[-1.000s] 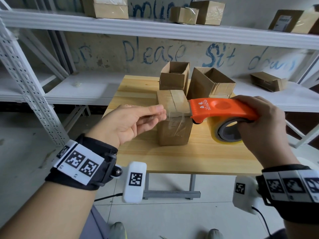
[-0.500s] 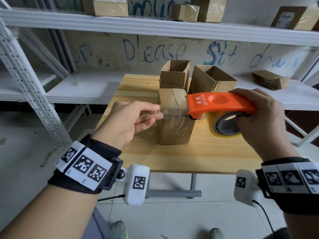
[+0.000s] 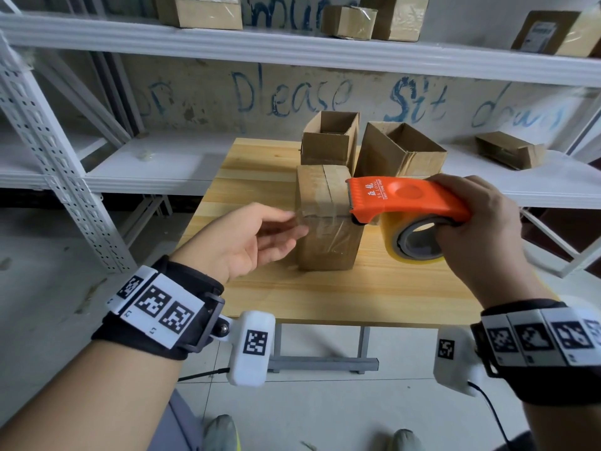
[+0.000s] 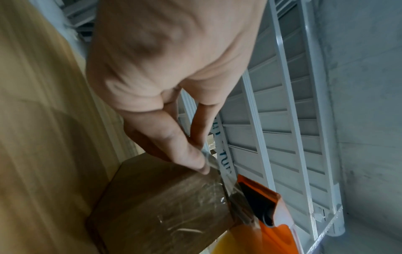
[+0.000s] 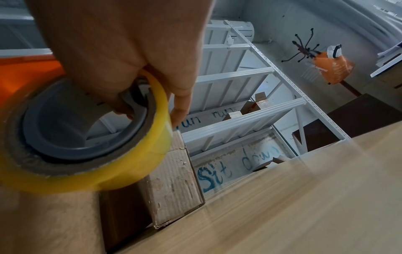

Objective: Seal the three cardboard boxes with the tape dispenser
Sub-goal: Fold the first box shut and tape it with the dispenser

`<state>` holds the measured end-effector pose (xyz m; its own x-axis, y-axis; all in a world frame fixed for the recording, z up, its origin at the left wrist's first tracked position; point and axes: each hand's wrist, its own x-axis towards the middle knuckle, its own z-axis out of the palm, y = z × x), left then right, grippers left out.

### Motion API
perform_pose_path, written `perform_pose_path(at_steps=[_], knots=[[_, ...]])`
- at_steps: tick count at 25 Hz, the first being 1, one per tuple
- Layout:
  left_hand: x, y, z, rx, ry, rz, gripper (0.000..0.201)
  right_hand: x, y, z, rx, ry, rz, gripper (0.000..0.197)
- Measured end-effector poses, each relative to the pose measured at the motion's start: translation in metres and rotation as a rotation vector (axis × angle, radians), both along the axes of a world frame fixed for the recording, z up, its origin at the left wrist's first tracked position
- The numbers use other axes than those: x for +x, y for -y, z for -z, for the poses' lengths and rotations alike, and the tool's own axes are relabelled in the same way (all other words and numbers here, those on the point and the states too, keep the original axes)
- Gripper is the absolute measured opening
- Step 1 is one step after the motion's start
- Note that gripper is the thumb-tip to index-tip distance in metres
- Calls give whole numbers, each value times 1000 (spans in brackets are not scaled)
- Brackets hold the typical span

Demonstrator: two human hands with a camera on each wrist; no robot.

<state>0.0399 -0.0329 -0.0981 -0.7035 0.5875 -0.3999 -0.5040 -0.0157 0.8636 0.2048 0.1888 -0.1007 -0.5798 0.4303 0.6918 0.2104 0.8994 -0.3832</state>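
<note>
1. Right hand (image 3: 481, 236) grips the orange tape dispenser (image 3: 403, 198), fingers curled round its handle and into the roll core; the yellow tape roll (image 3: 414, 240) hangs under the handle.
2. Dispenser's toothed front end sits at the top right edge of the closed box (image 3: 325, 219), touching or just off it; cannot tell which.
3. Left hand (image 3: 250, 242) pinches the free end of the clear tape strip (image 3: 312, 216) between thumb and fingertips, other fingers loosely extended. The left wrist view shows the strip running from the fingertips (image 4: 195, 163) along the box's top edge to the dispenser.
4. Closed box stands near the middle of the wooden table (image 3: 374, 288), flaps down, tape already across its top and front face.
5. Two open boxes behind it toward the table's far edge: small open box (image 3: 328, 141) just behind the closed one, large open box (image 3: 400, 151) to its right, tilted. Both have flaps up, no tape on top.
6. White metal shelves (image 3: 292, 50) behind the table carry several other cardboard boxes; blue writing on the wall.
</note>
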Motion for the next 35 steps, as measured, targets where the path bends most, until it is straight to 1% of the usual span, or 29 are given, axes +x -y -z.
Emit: perform_pose_path(at_steps=[3,6,11,12,14,16,18,20,22,23,26,28,32,34,35], knots=[[1,0,3,-3,7,27,8,0,4,0,-3,-3,-1,60],[5,-3,7,-102,-110,36,13,0,6,0,-7,-5,-5,60],[15,-12,16,-338,-438,88,25,1,7,1,-10,7,-8,60],[15,-13,19,-408,-545,116,26,0,7,1,-11,13,-9,60],[12,-14,26,-587,-768,223,29,-1,9,1,-7,22,-16,61],[9,-13,32,-688,-884,299,31,-1,10,1,-1,24,-24,61],[3,-12,32,-669,-989,246,27,0,10,1,3,24,-28,61],[-2,-9,25,-580,-1141,89,19,1,9,1,2,24,-16,60],[-5,-4,18,-473,-1283,-78,21,1,8,2,5,31,-9,60],[-7,-2,16,-435,-1314,-139,20,1,8,2,5,36,-11,60],[-8,2,16,-378,-1244,-251,6,1,8,2,1,42,-15,59],[-10,5,15,-355,-1233,-300,10,1,8,1,0,41,-12,59],[-11,6,13,-247,-1212,-336,13,1,8,1,-5,44,-7,59],[-9,3,12,-228,-1282,-322,17,0,8,1,1,42,-10,58],[-6,1,11,-225,-1332,-255,24,0,9,1,3,40,-12,58]])
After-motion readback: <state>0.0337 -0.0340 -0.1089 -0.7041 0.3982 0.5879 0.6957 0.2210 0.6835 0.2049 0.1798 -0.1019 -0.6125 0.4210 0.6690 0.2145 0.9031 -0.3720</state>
